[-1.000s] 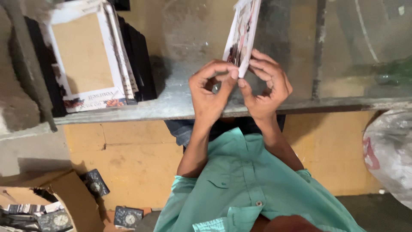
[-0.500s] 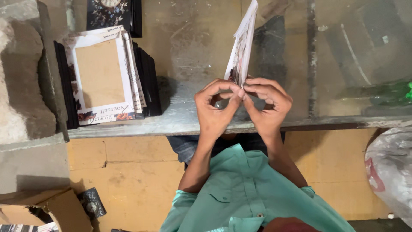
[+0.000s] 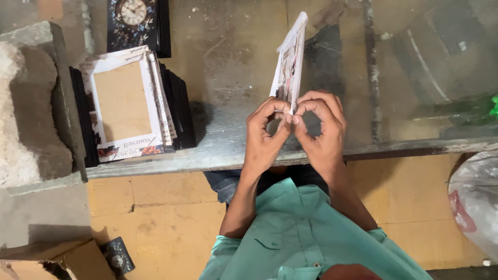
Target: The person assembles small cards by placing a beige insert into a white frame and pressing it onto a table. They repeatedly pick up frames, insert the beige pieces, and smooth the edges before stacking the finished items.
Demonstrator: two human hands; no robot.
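A thin white printed card or frame insert [image 3: 289,62] stands on edge over the glass-topped bench [image 3: 228,140], seen nearly edge-on. My left hand [image 3: 263,136] and my right hand [image 3: 320,129] both pinch its lower corner with thumb and fingertips, knuckles almost touching. To the left on the bench lies a stack of black picture frames [image 3: 127,106] with a white-bordered brown-backed sheet on top. A black clock frame [image 3: 136,21] lies behind the stack.
A rough concrete block [image 3: 31,103] stands at the left end of the bench. A plastic bag [image 3: 474,202] sits at the right on the yellowish floor. A cardboard box [image 3: 52,262] and a small black frame [image 3: 119,255] lie at bottom left. Green object [image 3: 480,109] under the glass.
My hands have closed in tighter on the card's lower corner. The view has shifted so the frame stack and bench sit lower, and the clock frame has come into view.
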